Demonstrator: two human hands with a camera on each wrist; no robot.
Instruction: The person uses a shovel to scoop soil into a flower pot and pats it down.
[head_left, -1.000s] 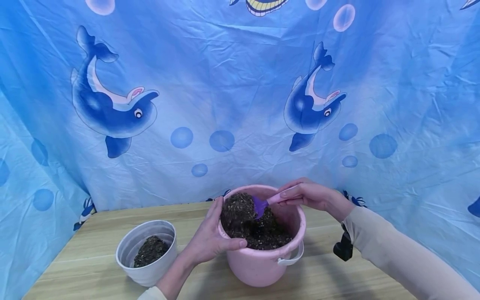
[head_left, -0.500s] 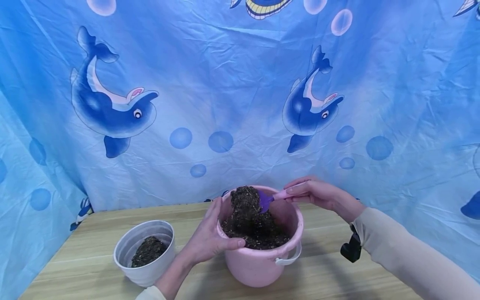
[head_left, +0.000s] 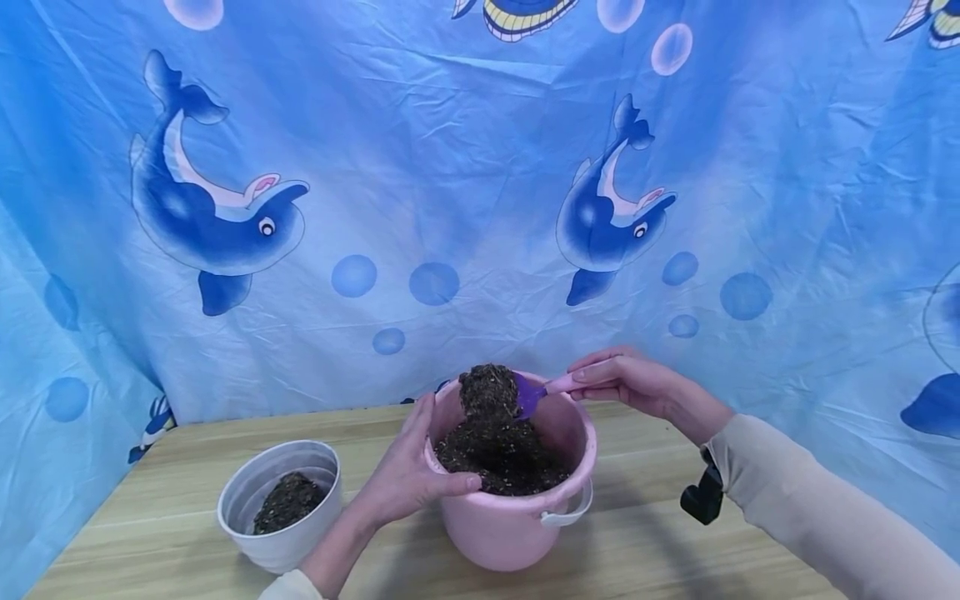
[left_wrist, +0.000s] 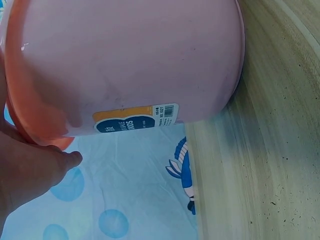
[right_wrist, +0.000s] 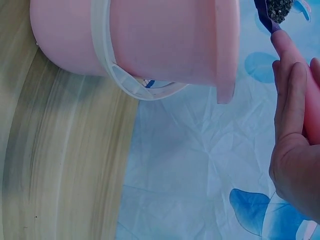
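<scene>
My right hand grips the pink handle of a small garden trowel with a purple blade. A heaped clump of dark soil sits on the blade, over the pink bucket. Loose soil lies inside the bucket. My left hand holds the bucket's rim at the left, with the thumb over the front edge. In the right wrist view, the trowel's handle runs along my palm, and some soil shows beyond the blade.
A white pot, part filled with soil, stands on the wooden table to the left. The bucket's white handle hangs at its right side. A blue dolphin-print cloth hangs behind the table.
The trowel and its soil clump have risen from inside the bucket to about the height of its far rim. My left hand keeps its place on the rim.
</scene>
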